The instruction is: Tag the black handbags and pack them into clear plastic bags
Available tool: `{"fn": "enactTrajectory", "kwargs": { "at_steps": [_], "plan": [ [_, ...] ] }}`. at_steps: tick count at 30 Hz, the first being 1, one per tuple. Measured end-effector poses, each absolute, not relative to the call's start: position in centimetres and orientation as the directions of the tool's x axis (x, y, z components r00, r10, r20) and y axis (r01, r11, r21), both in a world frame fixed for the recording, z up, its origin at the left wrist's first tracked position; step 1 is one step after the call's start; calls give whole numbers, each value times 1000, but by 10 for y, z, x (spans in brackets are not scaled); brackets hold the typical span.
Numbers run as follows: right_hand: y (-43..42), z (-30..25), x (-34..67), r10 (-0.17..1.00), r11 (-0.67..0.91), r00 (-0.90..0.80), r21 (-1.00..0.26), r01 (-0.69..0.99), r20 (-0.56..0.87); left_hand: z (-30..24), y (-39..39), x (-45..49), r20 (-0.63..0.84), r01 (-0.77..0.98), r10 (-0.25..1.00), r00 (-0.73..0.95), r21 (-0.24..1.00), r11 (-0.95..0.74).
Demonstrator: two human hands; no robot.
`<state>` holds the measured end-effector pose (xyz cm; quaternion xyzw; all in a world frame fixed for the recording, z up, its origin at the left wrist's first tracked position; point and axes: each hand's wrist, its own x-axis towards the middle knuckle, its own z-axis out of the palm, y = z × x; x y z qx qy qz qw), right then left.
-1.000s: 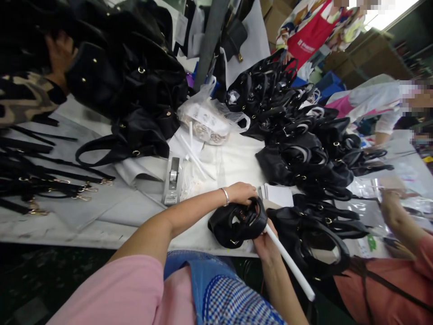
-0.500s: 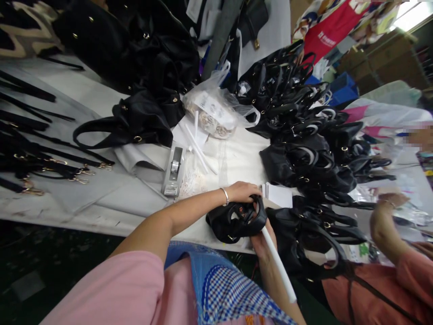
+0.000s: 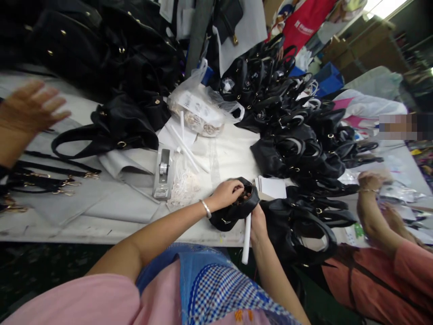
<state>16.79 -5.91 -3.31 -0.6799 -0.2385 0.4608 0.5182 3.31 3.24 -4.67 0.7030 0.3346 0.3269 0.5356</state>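
A small black handbag (image 3: 220, 221) is held near the front edge of the table, its dark upper part facing me. My left hand (image 3: 227, 195), with a silver bracelet on the wrist, has its fingers curled and pinched at the top of this bag. From below and the right, my right hand (image 3: 258, 222) grips the bag's side; part of its fingers is hidden behind the black material. A white tube (image 3: 246, 243) sticks out beneath the bag beside my right hand, pointing down toward my apron. Its upper end is hidden.
Left of my hands stand a tape dispenser (image 3: 163, 174), loose white tubes (image 3: 187, 151) and a plastic bag (image 3: 199, 110). Black handbags (image 3: 297, 144) crowd the right side. Black straps (image 3: 61, 169) lie at left. Another person's hand (image 3: 30, 110) reaches in there; a co-worker's arm (image 3: 372, 212) is at right.
My left hand has shifted from the bag's far edge onto its near side. Less of the white tube shows, and it hangs straighter. Another person's hand has entered at left.
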Motion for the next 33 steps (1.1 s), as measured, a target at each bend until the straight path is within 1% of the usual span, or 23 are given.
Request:
{"fn": "enactTrajectory", "kwargs": {
  "at_steps": [1,3,4,6,9,12,14,18,22,25,28,30,33],
  "plan": [
    [-57,-33,167,790,-341,467,-917,-204,-398,-41,24,23,42,103,806,590,987,-127],
    [-53,-34,165,769,-310,486,-907,-284,-415,-30,8,8,-19,86,741,672,995,-53],
    [-51,-34,164,762,-292,500,-908,-300,-411,-26,0,3,-24,87,710,704,995,-53],
    [-47,-35,163,751,-266,521,-908,-323,-405,-19,-13,0,-3,102,690,723,989,-103],
    [-43,-36,161,752,-246,506,-892,-380,-423,-17,-27,8,-3,207,736,677,960,-187],
    [-43,-35,161,769,-220,471,-871,-439,-432,-18,-30,18,-81,368,795,601,911,-185],
    [-44,-34,162,778,-190,471,-870,-455,-416,-17,-27,23,-112,385,780,616,907,-173],
    [-43,-35,164,774,-150,513,-895,-420,-371,-11,-18,28,-140,293,703,697,951,-102],
    [-42,-36,164,762,-109,548,-902,-418,-346,-10,-17,35,-159,255,721,675,967,-25],
    [-50,-30,163,794,-107,500,-888,-447,-347,-13,-17,39,-181,224,724,666,974,37],
    [-73,-22,164,831,-105,456,-894,-435,-319,-12,-16,41,-172,238,739,652,971,16],
    [-93,-20,164,826,-125,476,-921,-369,-303,-10,-15,42,-155,251,749,645,968,-16],
    [-122,-19,163,819,-232,492,-954,-187,-296,-7,-14,42,-147,281,757,637,959,-50]
  ]
}}
